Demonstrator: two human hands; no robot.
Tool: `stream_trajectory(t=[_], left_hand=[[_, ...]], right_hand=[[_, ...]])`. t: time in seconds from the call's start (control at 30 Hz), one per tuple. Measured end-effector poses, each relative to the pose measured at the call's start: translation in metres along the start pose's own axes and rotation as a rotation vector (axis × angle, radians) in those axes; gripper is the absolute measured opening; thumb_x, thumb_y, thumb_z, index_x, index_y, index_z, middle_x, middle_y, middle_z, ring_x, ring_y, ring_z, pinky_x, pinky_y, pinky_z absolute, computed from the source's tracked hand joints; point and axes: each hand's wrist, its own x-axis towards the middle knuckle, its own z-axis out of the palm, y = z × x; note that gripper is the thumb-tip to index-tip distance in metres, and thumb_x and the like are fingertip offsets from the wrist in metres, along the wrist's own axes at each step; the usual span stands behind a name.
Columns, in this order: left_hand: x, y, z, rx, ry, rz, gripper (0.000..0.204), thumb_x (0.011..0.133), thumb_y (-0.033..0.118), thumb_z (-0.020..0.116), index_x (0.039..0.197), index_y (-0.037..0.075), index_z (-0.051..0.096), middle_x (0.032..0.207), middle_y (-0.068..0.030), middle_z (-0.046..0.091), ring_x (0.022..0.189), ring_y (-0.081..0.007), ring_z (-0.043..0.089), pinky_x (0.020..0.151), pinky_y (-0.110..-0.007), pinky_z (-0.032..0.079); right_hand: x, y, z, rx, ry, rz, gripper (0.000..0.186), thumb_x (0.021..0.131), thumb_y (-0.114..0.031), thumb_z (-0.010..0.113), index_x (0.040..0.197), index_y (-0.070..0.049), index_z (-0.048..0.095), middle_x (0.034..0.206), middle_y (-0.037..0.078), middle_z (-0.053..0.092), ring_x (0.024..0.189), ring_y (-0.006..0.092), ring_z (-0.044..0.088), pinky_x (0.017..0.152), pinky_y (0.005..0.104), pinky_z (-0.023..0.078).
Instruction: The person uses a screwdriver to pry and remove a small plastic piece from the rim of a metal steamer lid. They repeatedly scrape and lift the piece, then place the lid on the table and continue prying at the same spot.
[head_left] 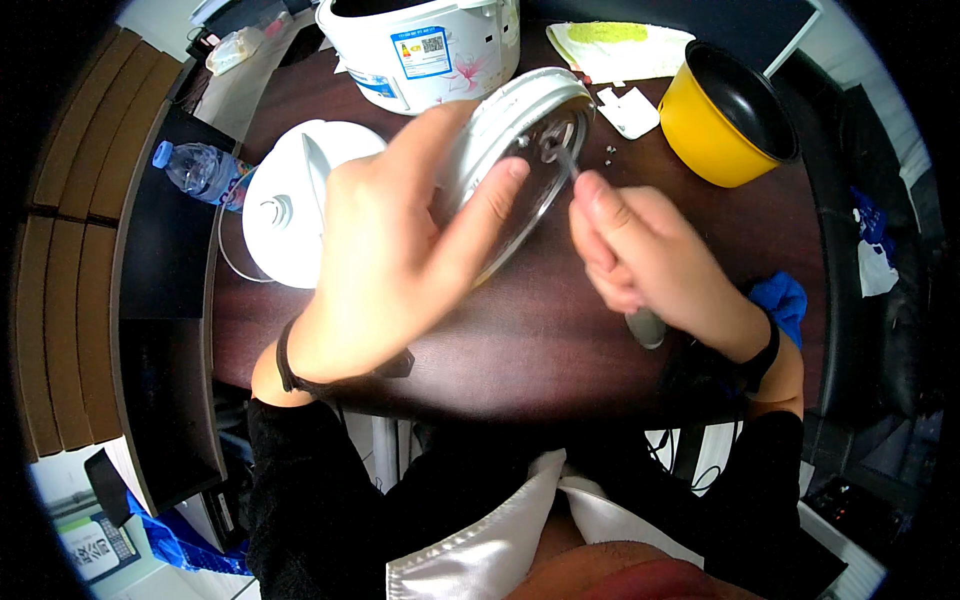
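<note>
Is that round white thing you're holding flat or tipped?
Tipped: the round white thing slants in the left hand, one face turned toward the right hand.

Blue label (421,52) (QR-coded), on white cooker (468,58)

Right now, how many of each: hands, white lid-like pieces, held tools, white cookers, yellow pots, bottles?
Hands: 2 (left hand, right hand)
White lid-like pieces: 2 (held piece, tabletop piece)
Held tool: 1
White cooker: 1
Yellow pot: 1
Bottle: 1
Total: 8
</note>
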Motion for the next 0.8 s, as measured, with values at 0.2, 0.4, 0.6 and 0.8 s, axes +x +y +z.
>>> stream_trajectory(t=[0.2, 0.4, 0.6, 0.8], left_hand=[[0.020, -0.025, -0.020, -0.360, -0.236, -0.383, 0.034, 0.088, 0.018, 0.064, 0.109, -0.007, 0.058, 0.092, -0.0069, 0.066, 0.081, -0.0077, 0.060, 0.071, -0.020, 0.046], [0.030, -0.057, -0.015, -0.441, -0.450, -0.575, 0.047, 0.085, 0.029, 0.066, 0.114, -0.007, 0.056, 0.100, -0.0108, 0.065, 0.087, -0.0120, 0.061, 0.078, -0.022, 0.047], [0.009, -0.099, 0.002, -0.076, -0.436, -0.606, 0.044, 0.090, 0.036, 0.058, 0.111, -0.003, 0.060, 0.089, -0.0091, 0.066, 0.080, -0.0126, 0.061, 0.072, -0.025, 0.047], [-0.005, -0.102, 0.002, 0.090, -0.450, -0.470, 0.039, 0.088, 0.030, 0.059, 0.110, -0.003, 0.059, 0.081, -0.0153, 0.066, 0.076, -0.0188, 0.065, 0.070, -0.030, 0.050]], right_hand=[[0.010, -0.007, -0.047, -0.314, 0.334, -0.180, 0.043, 0.100, -0.041, 0.034, 0.071, -0.012, 0.044, 0.049, -0.006, 0.033, 0.038, 0.0041, 0.037, 0.039, 0.0178, 0.033], [0.028, 0.024, -0.064, -0.095, 0.079, -0.028, 0.036, 0.101, -0.029, 0.031, 0.082, -0.006, 0.049, 0.059, 0.001, 0.046, 0.055, 0.0151, 0.057, 0.055, 0.0250, 0.048], [0.044, 0.038, -0.062, -0.264, 0.084, 0.156, 0.036, 0.101, -0.030, 0.034, 0.081, -0.004, 0.051, 0.062, 0.004, 0.053, 0.059, 0.0170, 0.062, 0.055, 0.0277, 0.051], [0.048, 0.046, -0.065, -0.223, 0.092, 0.148, 0.036, 0.101, -0.029, 0.034, 0.081, -0.004, 0.050, 0.061, 0.004, 0.053, 0.055, 0.0162, 0.059, 0.054, 0.0275, 0.050]])
